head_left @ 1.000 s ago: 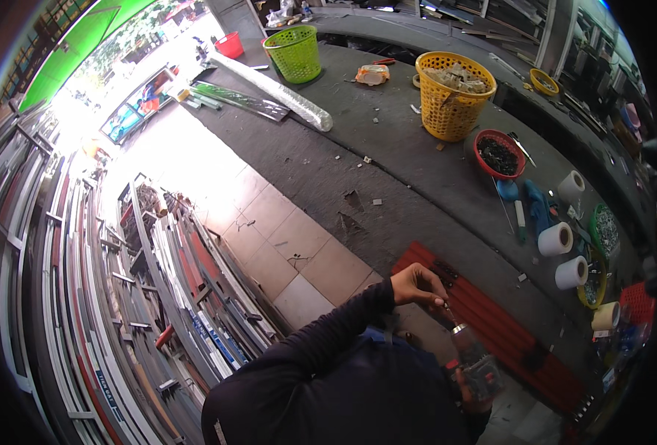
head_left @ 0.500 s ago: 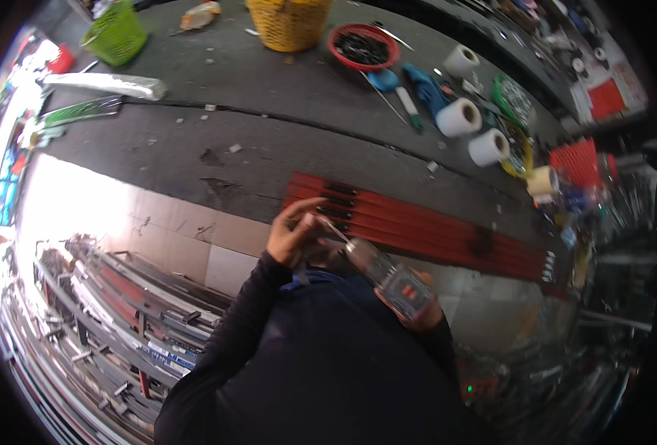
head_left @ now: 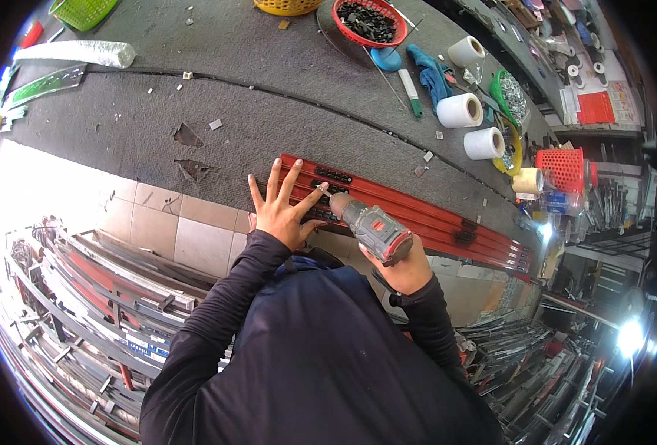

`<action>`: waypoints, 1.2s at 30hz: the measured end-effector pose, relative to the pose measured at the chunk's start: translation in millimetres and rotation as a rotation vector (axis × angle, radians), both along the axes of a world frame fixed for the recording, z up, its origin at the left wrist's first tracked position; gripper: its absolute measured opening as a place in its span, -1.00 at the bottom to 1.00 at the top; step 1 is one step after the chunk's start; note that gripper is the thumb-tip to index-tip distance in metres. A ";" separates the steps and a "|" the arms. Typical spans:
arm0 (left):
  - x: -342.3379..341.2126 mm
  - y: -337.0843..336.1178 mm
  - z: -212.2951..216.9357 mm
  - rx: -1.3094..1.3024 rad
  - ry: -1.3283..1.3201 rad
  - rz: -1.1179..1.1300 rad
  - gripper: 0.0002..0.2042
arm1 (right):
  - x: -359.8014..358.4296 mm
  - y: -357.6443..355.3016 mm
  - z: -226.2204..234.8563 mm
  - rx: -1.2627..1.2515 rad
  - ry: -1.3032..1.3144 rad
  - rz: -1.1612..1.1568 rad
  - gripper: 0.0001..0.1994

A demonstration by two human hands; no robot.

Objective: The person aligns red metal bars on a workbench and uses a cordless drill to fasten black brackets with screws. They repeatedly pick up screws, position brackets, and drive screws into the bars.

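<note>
My right hand [head_left: 406,268] grips a grey and red cordless drill [head_left: 379,231], its chuck pointing up and left. The drill's tip meets the left end of a row of long red bars [head_left: 410,219], close to a black slotted fitting set in them. Spread over that same end is my left hand [head_left: 280,215], fingers apart, with one fingertip right beside the drill's tip. Whether a screw sits at the tip is too small to tell. Dark fittings [head_left: 334,175] show along the bars' left ends.
Beyond the bars, the grey carpeted bench [head_left: 254,126] has two torn patches. White film rolls [head_left: 460,111], a blue cloth [head_left: 431,74] and a red basket of black parts [head_left: 369,24] lie on its far right. Racked metal profiles [head_left: 98,297] stand at the lower left.
My left hand has come down from beside the drill bit and now lies spread on the red bars. The drill has moved forward, its tip now at the bars.
</note>
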State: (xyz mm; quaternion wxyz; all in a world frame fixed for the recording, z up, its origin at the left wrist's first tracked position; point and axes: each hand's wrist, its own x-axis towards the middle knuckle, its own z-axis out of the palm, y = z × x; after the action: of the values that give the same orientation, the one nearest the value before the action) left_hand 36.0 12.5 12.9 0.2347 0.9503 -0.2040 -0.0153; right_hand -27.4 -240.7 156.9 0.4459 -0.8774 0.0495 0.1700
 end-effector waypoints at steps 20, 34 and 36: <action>1.7 1.1 1.4 -0.065 0.056 0.007 -0.16 | 42.5 -0.9 15.4 -0.172 0.069 0.126 -0.71; 5.7 -0.5 2.2 -0.113 0.024 0.044 -0.35 | 127.8 19.7 64.2 -0.491 0.147 0.490 -0.70; 5.0 -1.5 2.3 -0.110 0.024 0.035 -0.41 | 131.4 21.1 62.4 -0.501 0.224 0.495 -0.70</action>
State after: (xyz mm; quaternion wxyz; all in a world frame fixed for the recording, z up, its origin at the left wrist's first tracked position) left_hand 40.9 11.0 15.2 0.2890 0.9392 -0.1849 -0.0110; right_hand 104.0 -219.6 219.3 0.1543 -0.9207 -0.0757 0.3504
